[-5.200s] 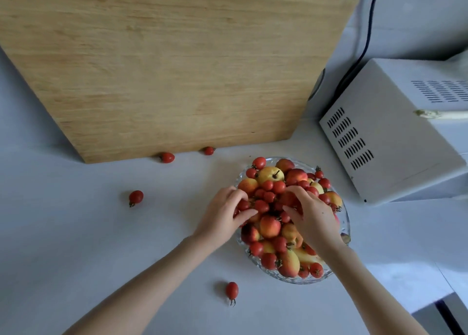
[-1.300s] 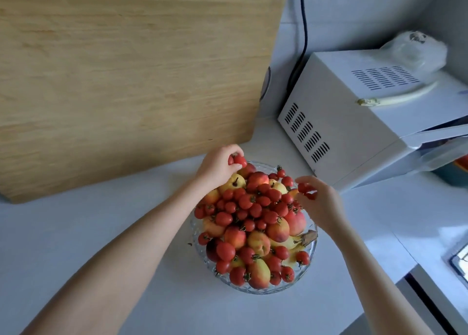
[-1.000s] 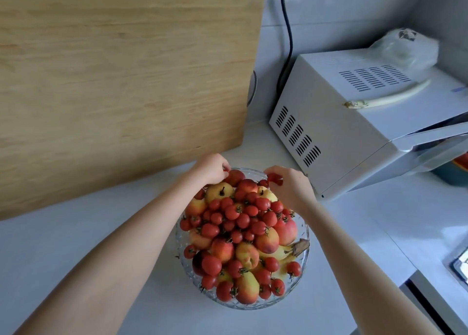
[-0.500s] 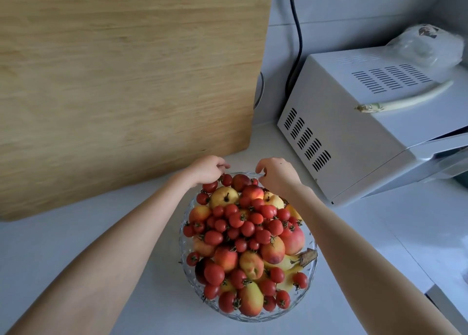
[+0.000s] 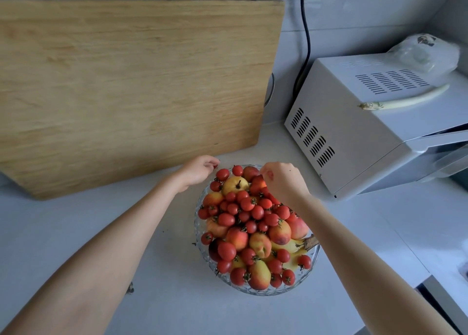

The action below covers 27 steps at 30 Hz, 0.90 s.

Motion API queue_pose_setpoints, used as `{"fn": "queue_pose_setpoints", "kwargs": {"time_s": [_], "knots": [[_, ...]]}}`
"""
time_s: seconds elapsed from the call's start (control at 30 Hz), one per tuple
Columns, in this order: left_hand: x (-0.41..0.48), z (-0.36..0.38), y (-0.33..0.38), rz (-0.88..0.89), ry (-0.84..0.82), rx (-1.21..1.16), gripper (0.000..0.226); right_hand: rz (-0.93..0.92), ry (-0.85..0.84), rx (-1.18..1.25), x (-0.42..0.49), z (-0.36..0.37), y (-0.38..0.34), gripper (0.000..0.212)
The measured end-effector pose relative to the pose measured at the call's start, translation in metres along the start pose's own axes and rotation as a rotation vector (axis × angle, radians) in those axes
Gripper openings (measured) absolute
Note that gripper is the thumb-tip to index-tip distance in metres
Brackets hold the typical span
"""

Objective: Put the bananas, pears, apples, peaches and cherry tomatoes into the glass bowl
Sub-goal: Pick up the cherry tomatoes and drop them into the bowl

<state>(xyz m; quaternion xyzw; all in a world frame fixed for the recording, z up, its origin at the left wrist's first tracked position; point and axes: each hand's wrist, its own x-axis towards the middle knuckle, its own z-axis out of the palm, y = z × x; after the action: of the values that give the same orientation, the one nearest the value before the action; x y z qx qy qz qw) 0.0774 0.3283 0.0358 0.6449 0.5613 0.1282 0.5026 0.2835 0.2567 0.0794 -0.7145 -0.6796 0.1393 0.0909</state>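
Just nearer than the fingers of the left hand [image 5: 196, 170] and right hand [image 5: 283, 180] stands one bowl [image 5: 263, 292] on the surface [image 5: 164, 304]. It is heaped with tomatoes [image 5: 249, 204], too many to count surely, plus several peaches [image 5: 238, 237], one yellow stemmed fruit [image 5: 234, 185] and bananas [image 5: 291, 246]. Both sets of fingers are curled, with red at each; whether they grip a tomato I cannot tell. Beyond the fingers are one board [image 5: 126, 81], one microwave [image 5: 354, 137] and one cord [image 5: 305, 43].
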Motion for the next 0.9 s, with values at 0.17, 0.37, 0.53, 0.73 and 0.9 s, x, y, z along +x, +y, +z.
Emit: {"fn": "queue_pose_setpoints", "kwargs": {"time_s": [0.17,0.37,0.53,0.73,0.9], "knots": [[-0.011,-0.007,-0.017,0.002,0.068,0.027,0.035,0.013,0.038,0.044,-0.022,-0.002,-0.006,0.026],[-0.014,-0.014,-0.044,-0.027,0.338,0.198,0.039,0.013,0.046,0.053,-0.034,-0.003,-0.016,0.028],[0.014,-0.005,-0.047,0.070,0.255,0.481,0.054,-0.012,0.071,0.020,-0.028,0.001,-0.012,0.030],[0.062,0.016,-0.035,0.106,0.214,0.812,0.050,-0.012,0.134,0.005,-0.017,0.002,0.005,0.030],[0.075,0.020,-0.032,0.069,0.286,0.928,0.024,0.004,0.147,0.030,-0.018,-0.004,0.026,0.026]]}}
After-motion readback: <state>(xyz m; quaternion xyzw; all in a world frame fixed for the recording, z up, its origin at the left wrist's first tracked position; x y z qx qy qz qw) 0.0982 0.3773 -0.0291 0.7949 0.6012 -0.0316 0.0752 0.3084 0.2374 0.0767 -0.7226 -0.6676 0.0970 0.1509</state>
